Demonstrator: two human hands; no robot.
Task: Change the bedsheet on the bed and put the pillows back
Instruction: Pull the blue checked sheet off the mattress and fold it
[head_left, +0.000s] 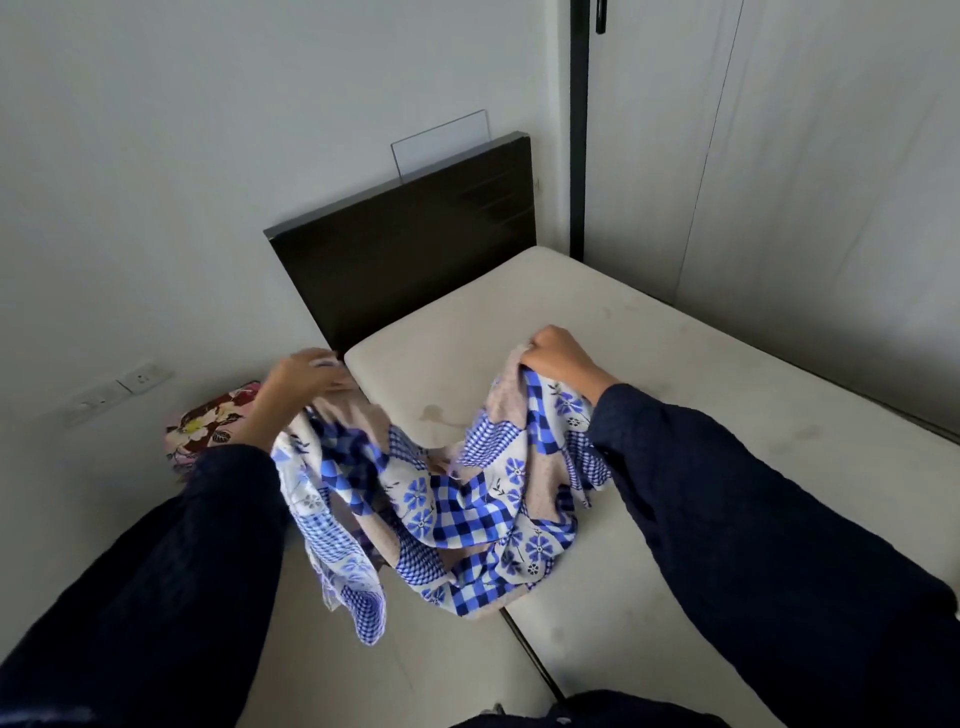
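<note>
A blue-and-white bedsheet (447, 509) with check and flower patches hangs bunched between my two hands over the near left edge of the bed. My left hand (298, 382) grips one end of it beside the mattress corner. My right hand (558, 356) grips the other end above the bare cream mattress (675, 415). The sheet sags in the middle and its lower folds rest on the mattress edge. A floral red-and-pink pillow (208, 421) lies on the floor to the left, partly hidden by my left sleeve.
A dark wooden headboard (405, 249) stands against the white wall behind the mattress. White wardrobe doors (831, 182) run along the right side of the bed. Wall sockets (119, 389) sit low at left. The floor lies left of the bed.
</note>
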